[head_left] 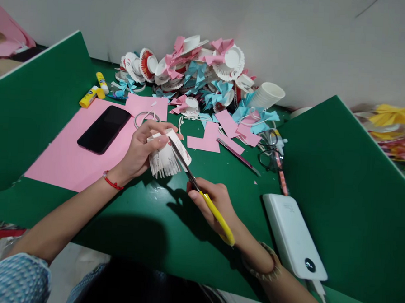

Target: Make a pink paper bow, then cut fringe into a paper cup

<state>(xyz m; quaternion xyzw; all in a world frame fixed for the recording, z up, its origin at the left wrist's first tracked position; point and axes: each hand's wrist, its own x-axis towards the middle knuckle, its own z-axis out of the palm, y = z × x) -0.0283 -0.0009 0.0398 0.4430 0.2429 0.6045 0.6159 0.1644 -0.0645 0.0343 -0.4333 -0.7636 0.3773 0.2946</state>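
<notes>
Green table (158,221) by white wall (297,34); left hand (139,150) fingers grip paper cup (166,156), right hand (215,206) scissors (200,192).

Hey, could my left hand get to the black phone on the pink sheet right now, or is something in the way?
Probably not freely: the path looks open, but the left hand is gripping the fringed paper cup. The black phone lies uncovered on the pink sheet just beside it.

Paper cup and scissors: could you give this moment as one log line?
left hand: holds paper cup | right hand: yellow scissors cutting cup wall | beside: pink sheet, phone
</notes>
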